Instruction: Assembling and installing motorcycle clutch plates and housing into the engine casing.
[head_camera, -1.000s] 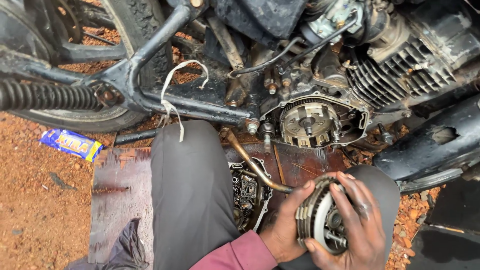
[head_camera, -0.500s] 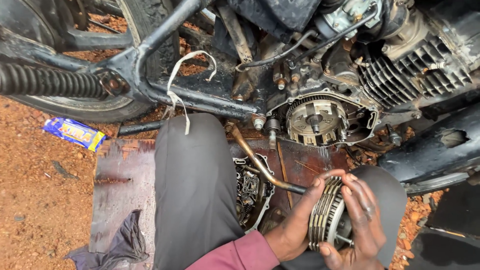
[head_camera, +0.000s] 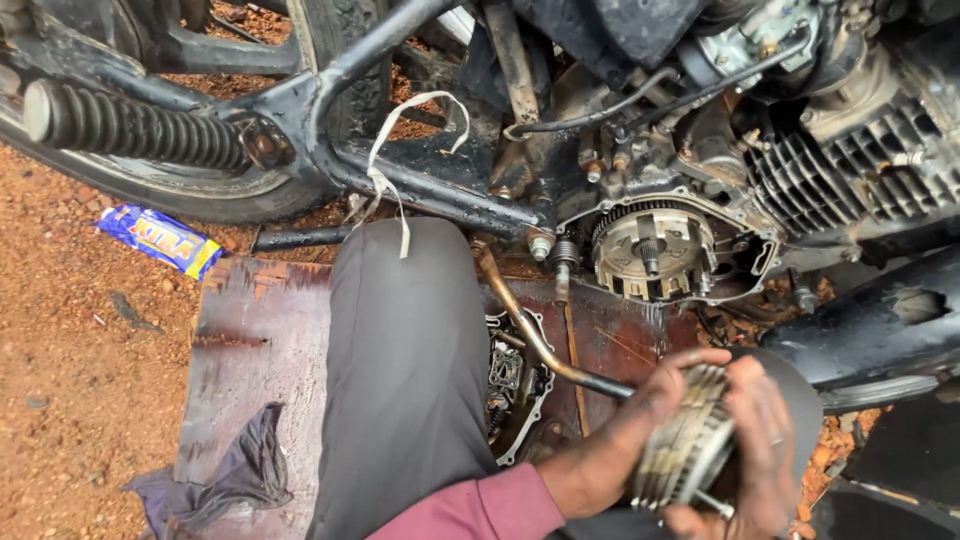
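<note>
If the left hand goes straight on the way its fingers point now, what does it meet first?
The left hand already presses the stack of clutch plates, held against the right hand. Beyond them, up and right, probably comes the black exhaust pipe; depth is unclear.

This is an open-air, roadside sort of motorcycle repair spot, not a fitted workshop. The ground (head_camera: 70, 380) is bare red earth with loose gravel. A motorcycle (head_camera: 420, 170) stands at the far side, its rear tyre (head_camera: 200, 195) and shock spring (head_camera: 130, 125) at the left, its engine (head_camera: 830, 170) at the right with the side cover off and the clutch housing (head_camera: 655, 250) exposed. A stained wooden board (head_camera: 255, 340) lies on the dirt as a work surface, with a removed engine cover (head_camera: 515, 385) on it, a dark rag (head_camera: 225, 480) at the near left, and a blue wrapper (head_camera: 160, 238) lying as litter on the dirt at the left.
</note>
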